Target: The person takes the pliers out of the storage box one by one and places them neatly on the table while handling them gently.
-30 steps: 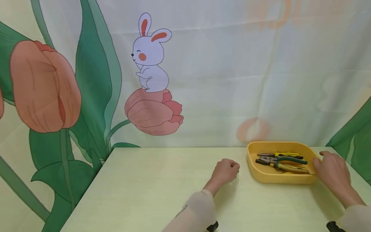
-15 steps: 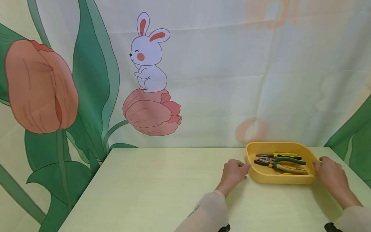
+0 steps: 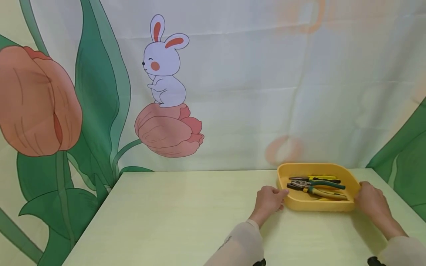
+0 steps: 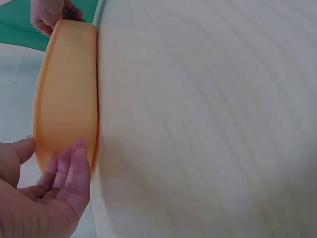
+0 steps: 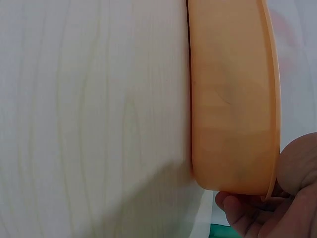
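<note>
A yellow plastic tray (image 3: 319, 206) stands at the far right of the table. Inside lie green-handled pliers (image 3: 327, 184), pliers with yellowish handles (image 3: 327, 193) and, behind them, a tool with a bright yellow handle (image 3: 322, 178). My left hand (image 3: 269, 201) holds the tray's left end; the left wrist view has its thumb (image 4: 26, 148) at the rim and its fingers (image 4: 74, 173) bent against the outer wall. At the opposite end, my right hand (image 3: 372, 201) grips the tray, thumb side (image 5: 297, 161) at the rim and fingers (image 5: 237, 210) curled under the end wall.
The pale wood-grain table (image 3: 166, 214) stretches left and toward me. Right behind its far edge hangs a cloth backdrop (image 3: 233, 92) printed with tulips and a rabbit. The tray sits close to that edge.
My left hand has moved right, from the bare tabletop to the tray's left end. My right hand has closed in on the right end. The head view has turned slightly right.
</note>
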Motion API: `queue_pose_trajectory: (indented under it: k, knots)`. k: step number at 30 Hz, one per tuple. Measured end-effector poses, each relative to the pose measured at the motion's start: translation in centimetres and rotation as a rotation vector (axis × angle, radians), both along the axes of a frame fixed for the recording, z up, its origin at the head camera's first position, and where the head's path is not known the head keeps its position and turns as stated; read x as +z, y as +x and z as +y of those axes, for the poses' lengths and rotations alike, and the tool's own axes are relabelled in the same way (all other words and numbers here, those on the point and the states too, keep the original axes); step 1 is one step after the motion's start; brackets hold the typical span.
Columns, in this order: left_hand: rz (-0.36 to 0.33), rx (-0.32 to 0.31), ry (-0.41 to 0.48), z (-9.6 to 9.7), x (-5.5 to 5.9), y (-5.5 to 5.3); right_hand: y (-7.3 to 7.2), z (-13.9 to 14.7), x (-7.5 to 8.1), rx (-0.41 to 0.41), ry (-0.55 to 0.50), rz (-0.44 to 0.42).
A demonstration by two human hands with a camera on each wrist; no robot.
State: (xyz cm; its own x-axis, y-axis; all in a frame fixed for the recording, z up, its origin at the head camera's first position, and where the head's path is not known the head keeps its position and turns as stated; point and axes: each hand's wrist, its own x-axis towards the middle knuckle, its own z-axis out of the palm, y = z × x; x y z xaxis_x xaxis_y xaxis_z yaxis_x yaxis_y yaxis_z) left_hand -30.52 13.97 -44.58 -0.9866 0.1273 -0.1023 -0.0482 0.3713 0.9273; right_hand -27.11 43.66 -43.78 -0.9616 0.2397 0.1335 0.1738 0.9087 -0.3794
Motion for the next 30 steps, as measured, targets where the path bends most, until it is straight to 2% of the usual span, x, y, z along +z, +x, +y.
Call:
queue_pose_trajectory:
  k: [6, 10, 13, 18, 25, 30]
  knots:
    - [-0.089, 0.040, 0.099, 0.1, 0.2, -0.3, 0.4, -0.6, 0.1, -0.026, -0.049, -0.056]
    - [-0.112, 0.049, 0.142, -0.1, 0.5, -0.4, 0.7, -1.1, 0.0, -0.028, -0.049, -0.034]
    - [-0.124, 0.036, 0.161, -0.4, 0.9, -0.4, 0.9, -1.3, 0.1, -0.020, -0.032, -0.008]
    - [-0.152, 0.019, 0.184, -0.4, 1.4, -0.3, 1.3, -1.3, 0.4, -0.022, -0.032, -0.019]
    - [-0.198, 0.002, 0.201, -0.8, 2.0, -0.2, 1.6, -2.1, 1.3, -0.016, -0.029, -0.120]
    - [-0.241, -0.064, 0.245, -1.8, 2.2, -0.3, 1.6, -3.3, 2.0, -0.002, -0.004, -0.191]
